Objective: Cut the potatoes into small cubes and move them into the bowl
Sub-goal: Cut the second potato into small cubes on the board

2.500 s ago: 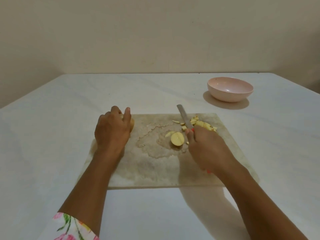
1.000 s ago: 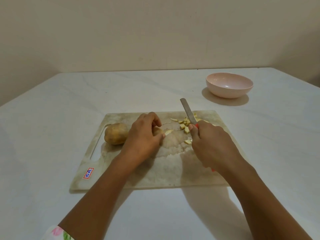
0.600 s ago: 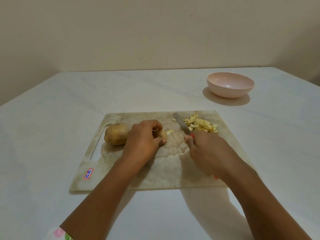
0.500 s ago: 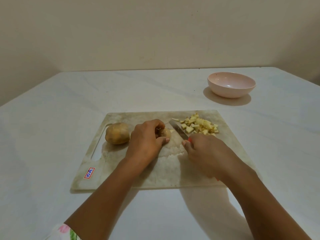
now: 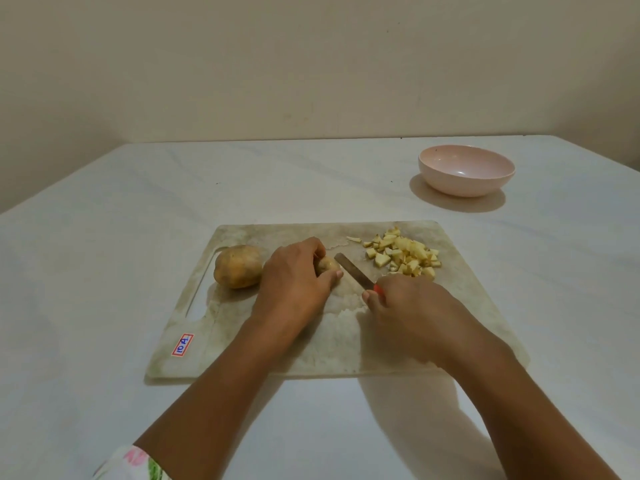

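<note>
Pale wall (image 5: 311,64) rises behind a white table (image 5: 104,271), and we look down on a worn cutting board (image 5: 467,306) lying near us. Our left grip (image 5: 294,285) curls over a small potato piece (image 5: 325,264) at the board's middle, pinching it so that only its right end shows. Our right grip (image 5: 412,313) is wrapped round the red handle of a knife (image 5: 353,270), whose blade slants toward the far left, its tip just beside that exposed end. A whole potato (image 5: 238,266) sits uncut on the left of the board, just beside our left grip. A heap of cubes (image 5: 403,256) lies at the board's far right. The pink bowl (image 5: 465,188) stands well apart, far and to the right on the table, and we see nothing in the part of its inside that shows.

We judge the next cut falls on this remnant, and the danger sits there. The piece is small and rounded, and our left thumb lies close to the blade, so a slip could carry the edge into it. Pressed off-centre, the piece could roll or shoot out. The whole potato may roll if our left wrist nudges it. Later, a careless sweep could scatter cubes onto the table short of the bowl.
</note>
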